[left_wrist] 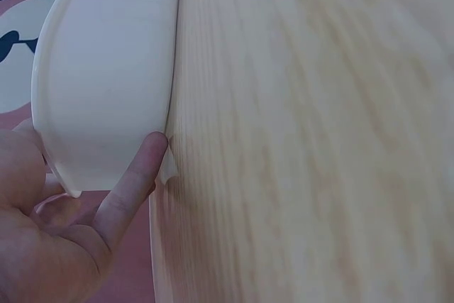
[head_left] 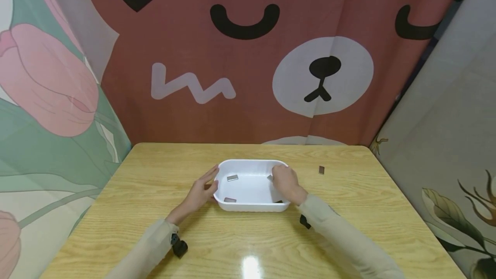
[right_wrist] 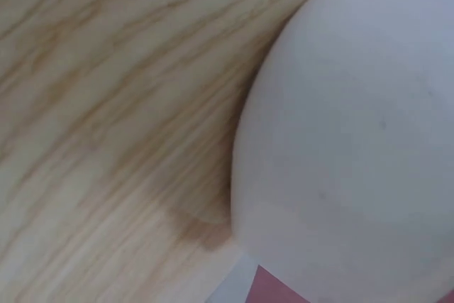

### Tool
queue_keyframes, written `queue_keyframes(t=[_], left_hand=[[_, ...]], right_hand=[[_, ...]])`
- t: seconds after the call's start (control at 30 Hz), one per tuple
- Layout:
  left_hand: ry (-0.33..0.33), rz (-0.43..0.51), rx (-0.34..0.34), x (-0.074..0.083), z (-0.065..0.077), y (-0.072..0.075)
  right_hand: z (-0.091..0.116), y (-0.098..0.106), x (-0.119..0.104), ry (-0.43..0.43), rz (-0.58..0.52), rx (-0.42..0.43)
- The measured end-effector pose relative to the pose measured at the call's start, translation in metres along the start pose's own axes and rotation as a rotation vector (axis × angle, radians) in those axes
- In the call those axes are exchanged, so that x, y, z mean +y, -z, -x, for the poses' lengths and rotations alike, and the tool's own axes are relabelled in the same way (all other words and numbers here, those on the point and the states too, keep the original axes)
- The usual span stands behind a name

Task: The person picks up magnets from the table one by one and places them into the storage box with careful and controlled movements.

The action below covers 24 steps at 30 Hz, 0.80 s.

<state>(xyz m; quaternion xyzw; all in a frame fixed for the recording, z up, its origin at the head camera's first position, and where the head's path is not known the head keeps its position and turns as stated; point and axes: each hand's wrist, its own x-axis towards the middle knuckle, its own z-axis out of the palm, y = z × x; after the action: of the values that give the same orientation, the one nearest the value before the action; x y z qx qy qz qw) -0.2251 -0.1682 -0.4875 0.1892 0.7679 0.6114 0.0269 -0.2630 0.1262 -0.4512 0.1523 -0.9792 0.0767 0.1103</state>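
A white tray [head_left: 252, 206] stands on the wooden table. At its left end my left hand [head_left: 202, 193] grips the wall and rim; the left wrist view shows one finger [left_wrist: 135, 175] reaching down the outside to the tabletop. My right hand [head_left: 285, 182] dips over the right rim with curled fingers, a small grey rectangular piece [head_left: 270, 178] at its fingertips. Inside the tray lie a silver-edged piece [head_left: 232, 178] at the back left, a brownish one [head_left: 230, 199] at the front left and a dark one [head_left: 278, 202] at the front right. The right hand is hidden in its own wrist view.
Behind and right of the tray, a small brown rectangular piece [head_left: 321, 170] lies on the table [head_left: 155, 171]. A curtain with a bear print [head_left: 248, 119] hangs at the table's back edge, and patterned cloths flank both sides.
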Motion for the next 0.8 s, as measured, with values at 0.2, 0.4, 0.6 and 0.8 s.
queue_keyframes(t=[0.2, 0.4, 0.6, 0.8], left_hand=[[-0.009, -0.015, 0.005, 0.000, 0.000, 0.000], [-0.019, -0.013, 0.012, -0.001, 0.000, -0.001], [-0.011, -0.021, 0.017, -0.002, -0.001, -0.001], [-0.006, -0.034, 0.025, -0.001, 0.000, -0.001]], right_hand=[[0.002, 0.005, 0.005, 0.050, -0.068, 0.020], [0.003, 0.007, 0.011, 0.076, -0.116, 0.031], [0.003, 0.009, 0.013, 0.057, -0.162, 0.019], [0.004, 0.014, 0.012, 0.060, -0.168, 0.034]])
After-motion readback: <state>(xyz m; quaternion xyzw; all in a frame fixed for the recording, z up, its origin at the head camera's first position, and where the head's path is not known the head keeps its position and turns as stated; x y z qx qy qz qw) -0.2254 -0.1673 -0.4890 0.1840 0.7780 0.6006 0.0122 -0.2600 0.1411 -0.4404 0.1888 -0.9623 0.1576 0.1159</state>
